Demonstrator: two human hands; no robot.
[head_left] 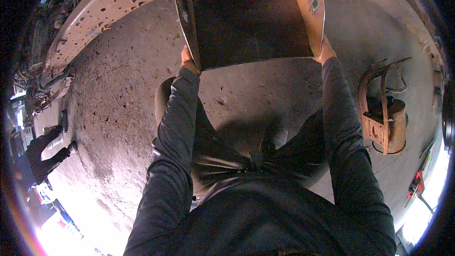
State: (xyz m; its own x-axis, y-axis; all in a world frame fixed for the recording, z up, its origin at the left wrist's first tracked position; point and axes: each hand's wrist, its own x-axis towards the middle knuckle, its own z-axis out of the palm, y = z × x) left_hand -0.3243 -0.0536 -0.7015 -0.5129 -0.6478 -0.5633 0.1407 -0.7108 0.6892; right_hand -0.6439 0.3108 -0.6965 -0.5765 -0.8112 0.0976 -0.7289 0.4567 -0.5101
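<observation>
Straight ahead of me is a large U-shaped metal bracket [251, 28], with a dark flat plate between two upright side flanges. Its right flange looks tan and has a hole in it. My left hand [188, 59] grips the near lower end of the left flange. At the same end of the right flange, my right hand [326, 53] is closed around the edge. Both arms reach forward, and the bracket partly hides the fingers of each hand.
A perforated metal frame rail [106, 19] curves along the far left. On the floor [128, 95] to my right stands a rusty cylinder [386, 125] in a bent metal frame. Another person in dark clothes [45, 156] is at the left edge. Something red [417, 185] lies far right.
</observation>
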